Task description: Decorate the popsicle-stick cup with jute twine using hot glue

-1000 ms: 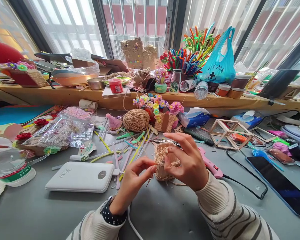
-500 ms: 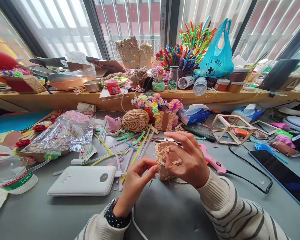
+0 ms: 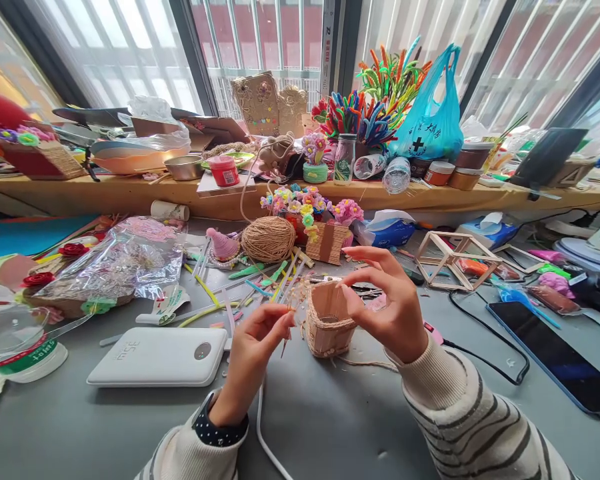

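My left hand [image 3: 260, 343] pinches the thin stems of a small dried-flower sprig [image 3: 298, 293], whose pale heads stick up beside the basket. A little wooden basket [image 3: 330, 337] with braided twine round its rim and base stands upright on the grey table, and its open top shows the bare inside. My right hand [image 3: 387, 303] is at the basket's right rim, thumb and index finger brought together and the other fingers raised. Whatever lies between those fingertips is too small to make out. A length of cord [image 3: 367, 363] trails from the basket's base.
A white power bank [image 3: 157, 357] lies left, its cable running toward me. A pink glue gun [image 3: 433, 331], partly hidden, and a phone [image 3: 550, 353] lie right. Behind are a twine ball [image 3: 269, 239], glue sticks, and a wooden stick frame [image 3: 457, 260]. A crowded shelf [image 3: 280, 200] spans the back.
My left hand has drawn left, away from the basket, with the sprig. My right hand has shifted slightly up and right, uncovering the basket's opening. The view has turned slightly.
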Demonstrator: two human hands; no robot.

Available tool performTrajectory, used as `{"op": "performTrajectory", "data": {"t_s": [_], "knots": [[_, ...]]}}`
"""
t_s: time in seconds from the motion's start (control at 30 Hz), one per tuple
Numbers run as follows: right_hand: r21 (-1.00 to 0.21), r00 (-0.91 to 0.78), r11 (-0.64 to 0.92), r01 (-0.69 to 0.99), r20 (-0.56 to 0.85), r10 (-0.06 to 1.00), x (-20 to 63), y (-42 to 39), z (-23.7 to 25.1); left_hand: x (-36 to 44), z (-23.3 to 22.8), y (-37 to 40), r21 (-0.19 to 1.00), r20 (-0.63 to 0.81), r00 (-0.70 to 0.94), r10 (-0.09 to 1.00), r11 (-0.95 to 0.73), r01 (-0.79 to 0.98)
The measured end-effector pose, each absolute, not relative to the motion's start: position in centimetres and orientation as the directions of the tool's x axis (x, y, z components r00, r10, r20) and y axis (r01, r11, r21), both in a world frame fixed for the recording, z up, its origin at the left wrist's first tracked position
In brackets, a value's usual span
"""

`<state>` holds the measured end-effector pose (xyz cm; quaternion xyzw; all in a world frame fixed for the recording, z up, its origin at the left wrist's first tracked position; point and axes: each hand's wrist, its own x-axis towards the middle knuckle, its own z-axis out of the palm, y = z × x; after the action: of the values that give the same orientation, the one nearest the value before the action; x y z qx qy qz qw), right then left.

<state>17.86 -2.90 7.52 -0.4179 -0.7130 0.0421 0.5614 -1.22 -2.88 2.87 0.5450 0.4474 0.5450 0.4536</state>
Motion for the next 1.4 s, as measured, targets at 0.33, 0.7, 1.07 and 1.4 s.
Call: {"op": "performTrajectory", "data": {"t_s": [0.33, 0.7, 1.07, 1.4], "knots": [[-0.86, -0.033, 0.503, 0.081, 0.502, 0.864, 17.9, -2.8, 7.8, -2.8, 1.9, -0.9, 0.501, 0.423, -0.09, 0.902, -0.15, 0.853], [-0.873, 0.057, 0.486, 0.04, 0.488, 0.871, 18.7, -2.8, 8.2, -2.9, 1.3, -0.4, 0.613, 0.472, 0.005, 0.882, -0.332, 0.717], [-0.89, 0.068, 0.455, 0.036, 0.456, 0.887, 19.0, -1.6, 7.1, 0.3, 2.0, -0.6, 0.972, 0.137, 0.384, 0.913, -0.199, 0.128], [-0.849, -0.021, 0.525, 0.052, 0.525, 0.851, 17.0, -2.2, 6.4, 0.9, 3.2, -1.2, 0.998, 0.055, 0.389, 0.92, -0.046, -0.032]]}}
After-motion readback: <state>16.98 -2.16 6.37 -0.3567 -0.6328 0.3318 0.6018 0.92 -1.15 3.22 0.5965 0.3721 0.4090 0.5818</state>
